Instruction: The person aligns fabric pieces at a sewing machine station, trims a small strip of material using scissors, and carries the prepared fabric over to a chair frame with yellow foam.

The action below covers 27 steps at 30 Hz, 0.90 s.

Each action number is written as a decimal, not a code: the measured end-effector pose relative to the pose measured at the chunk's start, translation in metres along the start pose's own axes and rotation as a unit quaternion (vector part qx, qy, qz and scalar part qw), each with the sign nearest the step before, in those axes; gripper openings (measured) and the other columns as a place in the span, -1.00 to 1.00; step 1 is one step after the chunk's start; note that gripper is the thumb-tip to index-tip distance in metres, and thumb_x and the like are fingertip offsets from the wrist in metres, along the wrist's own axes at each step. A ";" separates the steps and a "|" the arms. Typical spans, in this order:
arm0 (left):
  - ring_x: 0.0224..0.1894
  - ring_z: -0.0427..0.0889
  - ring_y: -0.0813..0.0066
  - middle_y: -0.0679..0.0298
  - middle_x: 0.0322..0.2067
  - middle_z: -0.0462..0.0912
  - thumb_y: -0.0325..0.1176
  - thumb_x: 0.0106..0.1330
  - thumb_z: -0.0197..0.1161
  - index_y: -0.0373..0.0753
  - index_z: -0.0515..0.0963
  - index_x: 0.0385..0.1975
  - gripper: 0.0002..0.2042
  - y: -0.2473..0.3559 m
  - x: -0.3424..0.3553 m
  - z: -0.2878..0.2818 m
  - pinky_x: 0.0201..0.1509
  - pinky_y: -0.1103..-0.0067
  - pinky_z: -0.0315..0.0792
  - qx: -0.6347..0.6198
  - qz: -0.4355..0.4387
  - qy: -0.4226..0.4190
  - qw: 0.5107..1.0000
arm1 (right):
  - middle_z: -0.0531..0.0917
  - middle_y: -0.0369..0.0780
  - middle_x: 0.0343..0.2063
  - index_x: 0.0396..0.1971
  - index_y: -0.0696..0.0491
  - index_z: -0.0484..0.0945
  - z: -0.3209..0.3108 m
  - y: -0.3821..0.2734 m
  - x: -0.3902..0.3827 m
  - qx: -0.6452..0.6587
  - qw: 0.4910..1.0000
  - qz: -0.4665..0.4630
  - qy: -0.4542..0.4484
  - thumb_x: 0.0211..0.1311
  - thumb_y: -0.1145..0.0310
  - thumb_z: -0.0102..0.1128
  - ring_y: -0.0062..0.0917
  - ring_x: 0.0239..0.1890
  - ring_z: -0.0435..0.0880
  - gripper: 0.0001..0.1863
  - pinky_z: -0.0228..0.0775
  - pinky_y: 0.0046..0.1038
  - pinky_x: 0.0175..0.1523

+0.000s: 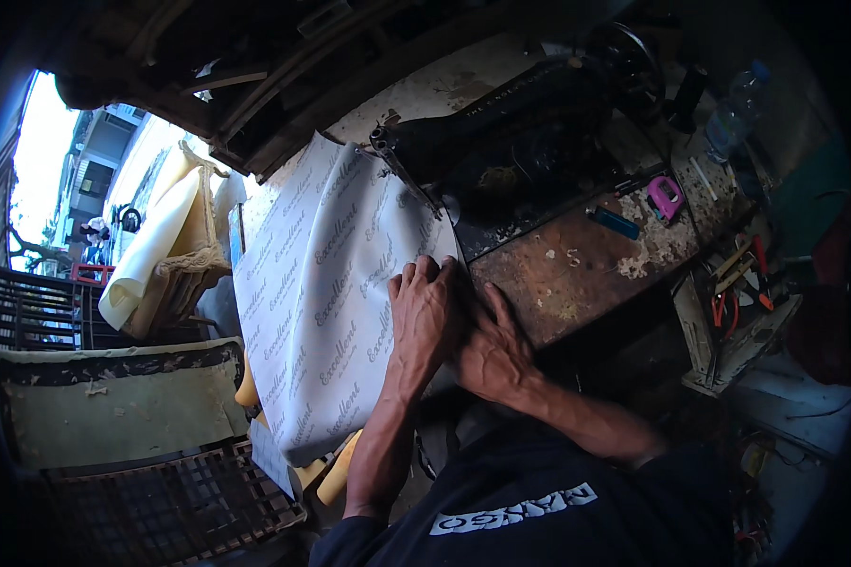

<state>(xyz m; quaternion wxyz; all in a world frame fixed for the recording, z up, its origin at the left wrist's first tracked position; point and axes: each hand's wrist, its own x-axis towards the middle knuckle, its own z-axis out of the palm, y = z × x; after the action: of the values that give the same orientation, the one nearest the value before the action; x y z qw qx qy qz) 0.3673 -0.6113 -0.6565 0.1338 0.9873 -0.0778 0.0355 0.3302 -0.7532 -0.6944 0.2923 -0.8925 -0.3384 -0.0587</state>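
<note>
My left hand has its fingers bent over the right edge of a large white sheet with repeated grey lettering, gripping it. My right hand is just right of the left one, at the front of the worn table, one finger extended and the others partly hidden in shadow. The sheet's upper corner lies under the needle end of a black sewing machine. A pink-handled tool and a small blue object lie beside the machine.
Cream rolled material stands at left behind a green padded panel and slatted metalwork. A plastic bottle stands at back right, above a wooden holder of tools. Yellow rolled pieces sit beneath the sheet. Dark woodwork overhangs the back.
</note>
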 end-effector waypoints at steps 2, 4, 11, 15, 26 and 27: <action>0.07 0.54 0.05 0.04 -0.09 0.58 -0.40 0.30 0.18 -0.28 0.61 0.20 -0.56 -0.003 0.001 0.002 0.16 0.21 0.31 -0.009 0.002 0.001 1.000 | 0.42 0.14 0.42 0.34 0.21 0.50 0.002 0.001 0.000 0.003 1.000 0.004 0.003 0.24 0.27 0.21 -0.08 0.58 0.22 -0.34 -0.24 0.09 0.64; 0.07 0.54 0.05 0.03 -0.09 0.58 -0.41 0.29 0.19 -0.28 0.61 0.20 -0.55 -0.004 0.000 0.002 0.15 0.21 0.31 -0.019 0.004 0.001 1.000 | 0.45 0.09 0.41 0.33 0.18 0.53 0.003 0.002 0.001 0.014 1.000 0.008 -0.001 0.28 0.28 0.08 -0.08 0.57 0.23 -0.38 -0.25 0.12 0.64; 0.05 0.55 0.02 0.01 -0.09 0.58 -0.41 0.31 0.18 -0.27 0.62 0.19 -0.58 -0.004 0.010 0.006 0.10 0.21 0.34 -0.041 -0.004 -0.003 0.999 | 0.46 0.07 0.41 0.31 0.19 0.55 0.007 0.005 0.003 0.003 1.000 0.007 0.016 0.31 0.27 0.04 -0.09 0.58 0.21 -0.41 -0.27 0.08 0.65; 0.04 0.57 -0.04 -0.01 -0.15 0.59 -0.41 0.33 0.21 -0.19 0.67 0.07 -0.67 -0.005 0.014 0.010 0.06 0.19 0.37 -0.060 -0.011 0.025 0.998 | 0.46 0.07 0.41 0.28 0.22 0.57 0.005 0.005 0.006 0.011 1.000 0.009 0.014 0.31 0.29 0.05 -0.09 0.59 0.19 -0.42 -0.25 0.06 0.64; 0.04 0.58 -0.04 0.01 -0.16 0.59 -0.37 0.33 0.24 -0.18 0.66 0.07 -0.69 -0.008 0.028 0.012 0.05 0.18 0.37 -0.023 -0.013 0.026 0.999 | 0.53 0.09 0.34 0.19 0.25 0.63 0.007 0.011 0.013 0.001 1.000 0.000 0.014 0.27 0.31 0.10 -0.09 0.55 0.25 -0.47 -0.19 0.04 0.63; 0.04 0.58 -0.03 0.01 -0.15 0.59 -0.38 0.33 0.25 -0.18 0.66 0.07 -0.68 -0.007 0.030 0.012 0.06 0.17 0.37 -0.024 -0.009 0.022 0.999 | 0.54 0.07 0.33 0.18 0.24 0.64 0.008 0.012 0.013 -0.002 1.000 0.005 0.004 0.28 0.32 0.09 -0.09 0.55 0.24 -0.48 -0.20 0.04 0.63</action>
<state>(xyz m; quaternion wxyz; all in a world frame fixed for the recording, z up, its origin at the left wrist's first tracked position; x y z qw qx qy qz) 0.3983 -0.6117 -0.6672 0.1591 0.9835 -0.0663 0.0545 0.3465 -0.7484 -0.7028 0.2920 -0.8946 -0.3327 -0.0615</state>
